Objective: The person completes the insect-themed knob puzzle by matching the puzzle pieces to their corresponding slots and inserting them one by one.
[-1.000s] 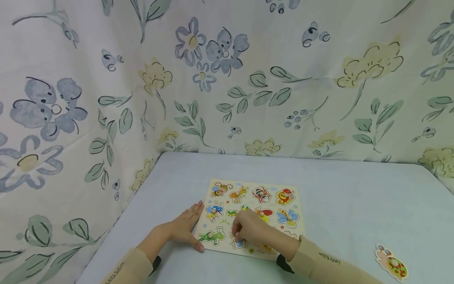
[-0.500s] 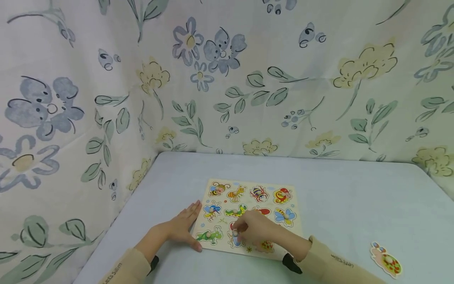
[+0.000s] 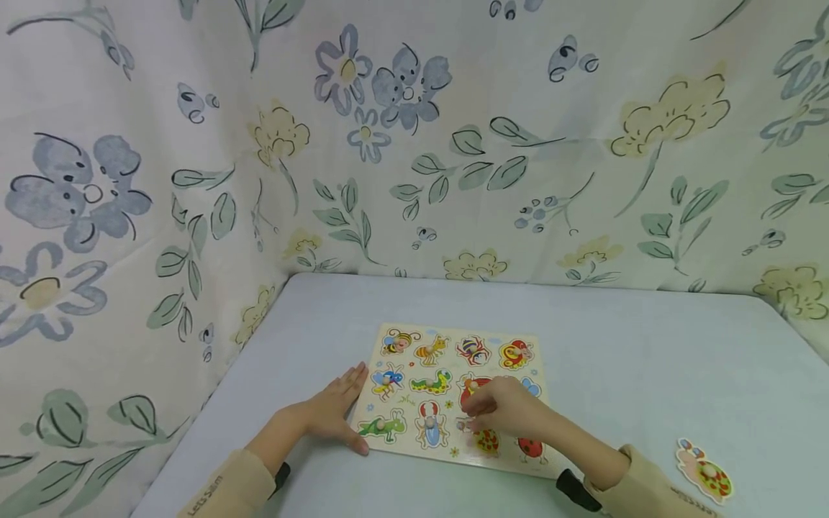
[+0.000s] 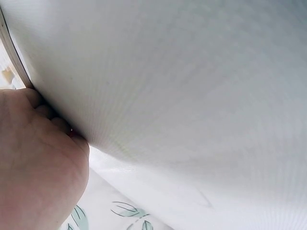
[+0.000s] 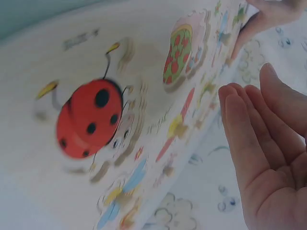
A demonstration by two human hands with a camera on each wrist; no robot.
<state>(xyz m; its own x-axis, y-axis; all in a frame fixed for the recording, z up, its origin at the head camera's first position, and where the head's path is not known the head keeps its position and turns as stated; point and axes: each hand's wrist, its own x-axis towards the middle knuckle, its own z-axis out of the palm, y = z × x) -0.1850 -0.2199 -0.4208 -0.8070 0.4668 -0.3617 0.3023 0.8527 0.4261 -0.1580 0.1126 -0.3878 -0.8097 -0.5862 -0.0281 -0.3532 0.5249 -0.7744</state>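
Note:
The wooden peg puzzle board (image 3: 447, 403) lies on the table in the head view, covered with insect pictures, many bearing knobs. My left hand (image 3: 333, 410) rests against its left edge, fingers spread and thumb at the near corner. Over the right half hovers my right hand (image 3: 512, 410), partly hiding the red insect and the snail picture (image 3: 486, 441). In the right wrist view its fingers (image 5: 235, 115) are relaxed with nothing between them. The ladybug picture (image 5: 91, 117) there shows no knob. A stag beetle piece (image 3: 431, 424) sits in the front row.
A loose snail puzzle piece (image 3: 706, 471) with a knob lies on the table to the right of the board. The white table (image 3: 635, 360) extends behind and to the right. Floral curtains (image 3: 453, 144) hang along its back and left sides.
My right hand has left the stag beetle piece and moved right, over the snail picture, uncovering the beetle and caterpillar. The left hand stays at the board's edge.

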